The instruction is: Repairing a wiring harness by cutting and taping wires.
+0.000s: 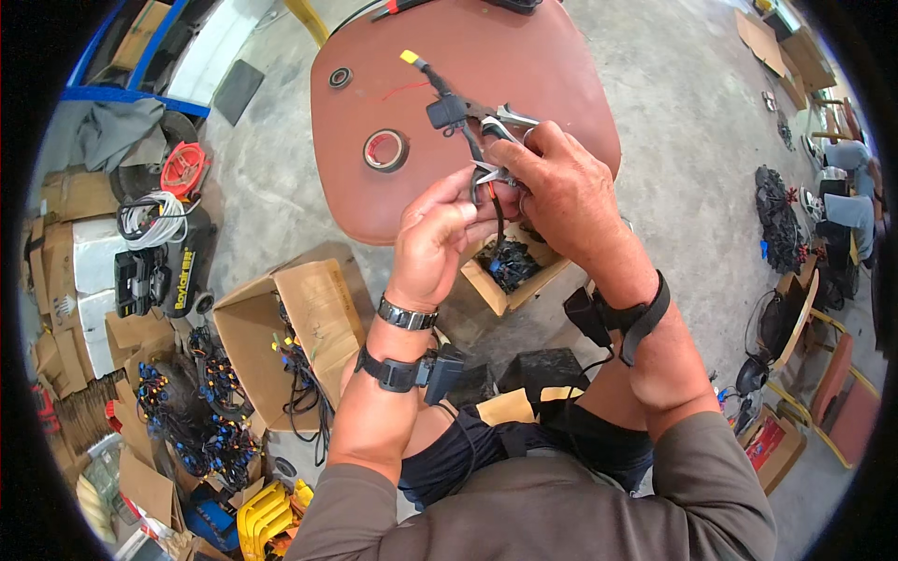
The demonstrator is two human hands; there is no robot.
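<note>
My left hand [435, 224] has its fingers pinched on a dark cable [498, 210] with a red wire. My right hand [561, 192] is closed on scissors [488, 176], whose metal blades are at the cable by my left fingertips. Just beyond my fingers, the harness carries a black box-shaped part [445, 113] and a yellow-tipped end [410, 58]. Another tool with black and silver handles [514, 118] is above my right hand, its hold unclear. Two tape rolls [383, 150] [340, 79] lie on the brown padded surface [355, 201].
Cardboard boxes with cables [318, 309] [496, 294] stand below the padded surface. Cable piles [192, 411], an air compressor [182, 262], coiled hose [164, 215] and yellow plastic items [267, 519] are at left. Folded chairs [847, 421] and another person's legs [847, 215] are at right.
</note>
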